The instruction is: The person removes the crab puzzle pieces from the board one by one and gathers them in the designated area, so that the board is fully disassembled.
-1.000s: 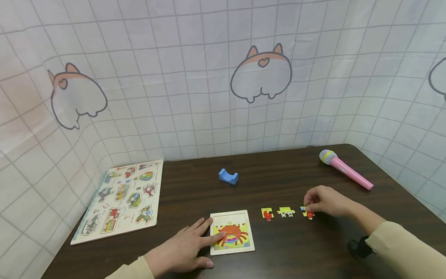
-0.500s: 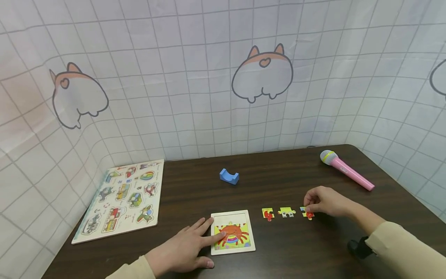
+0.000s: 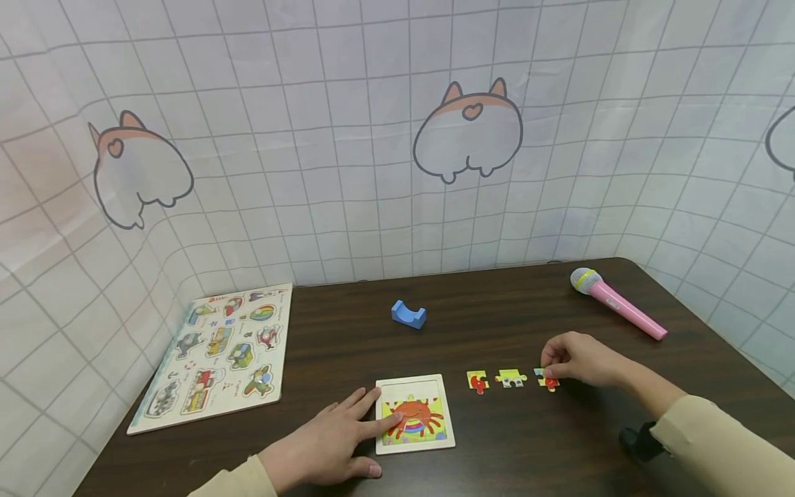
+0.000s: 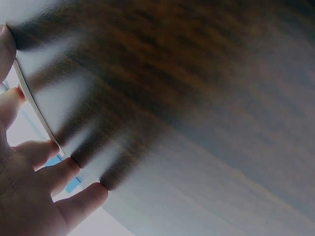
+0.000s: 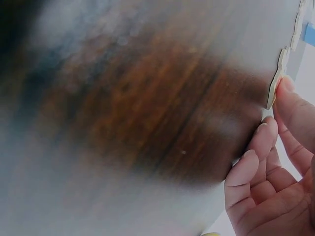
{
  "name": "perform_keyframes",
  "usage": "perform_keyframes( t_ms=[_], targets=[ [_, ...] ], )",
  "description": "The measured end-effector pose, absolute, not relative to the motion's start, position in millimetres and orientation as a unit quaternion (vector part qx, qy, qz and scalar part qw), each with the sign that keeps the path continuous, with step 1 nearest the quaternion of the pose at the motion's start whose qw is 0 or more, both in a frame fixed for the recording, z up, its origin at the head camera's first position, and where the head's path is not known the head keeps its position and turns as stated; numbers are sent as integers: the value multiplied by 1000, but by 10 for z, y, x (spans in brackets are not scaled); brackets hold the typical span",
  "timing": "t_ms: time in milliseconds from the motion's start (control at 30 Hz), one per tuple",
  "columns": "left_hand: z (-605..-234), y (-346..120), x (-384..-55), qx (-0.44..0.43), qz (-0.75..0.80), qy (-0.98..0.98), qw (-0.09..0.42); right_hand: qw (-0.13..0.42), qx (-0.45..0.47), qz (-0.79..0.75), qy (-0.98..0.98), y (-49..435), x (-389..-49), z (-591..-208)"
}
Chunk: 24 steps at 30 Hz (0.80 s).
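Observation:
A small square wooden puzzle tray (image 3: 413,390) lies flat, holding a red crab picture with a bare strip along its top. Spread over its left side is my left hand (image 3: 329,442), fingers straight, with fingertips resting on the tray and thumb on the table. My right hand (image 3: 577,359) pinches a red, yellow and blue puzzle piece (image 3: 549,384) at the table surface. In the right wrist view the thumb presses that piece's edge (image 5: 275,81). Left of it, a yellow piece with eyes (image 3: 511,377) and a red-and-yellow corner piece (image 3: 477,382) lie in a row.
A large picture puzzle board (image 3: 236,373) lies at the left. A blue curved block (image 3: 408,315) sits toward the back, and a pink toy microphone (image 3: 621,307) lies at the back right. Behind the dark table (image 3: 348,338) hangs a white gridded curtain (image 3: 310,207).

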<state>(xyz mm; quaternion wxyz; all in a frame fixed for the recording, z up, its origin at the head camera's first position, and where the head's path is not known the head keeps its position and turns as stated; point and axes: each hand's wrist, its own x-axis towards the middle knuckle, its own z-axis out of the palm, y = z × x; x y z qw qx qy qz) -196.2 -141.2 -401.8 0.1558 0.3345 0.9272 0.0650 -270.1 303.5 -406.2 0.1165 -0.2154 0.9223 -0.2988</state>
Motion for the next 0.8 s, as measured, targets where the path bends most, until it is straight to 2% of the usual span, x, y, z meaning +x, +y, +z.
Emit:
perform_keyframes(
  t_ms=[600, 800],
  targets=[
    [-4039, -1419, -1948, 335, 63, 928, 151, 108, -217, -286, 927, 3043, -2702, -4043],
    [-4089, -1440, -1980, 341, 70, 926, 150, 65, -226, -276, 932, 2872, -2704, -3981]
  ],
)
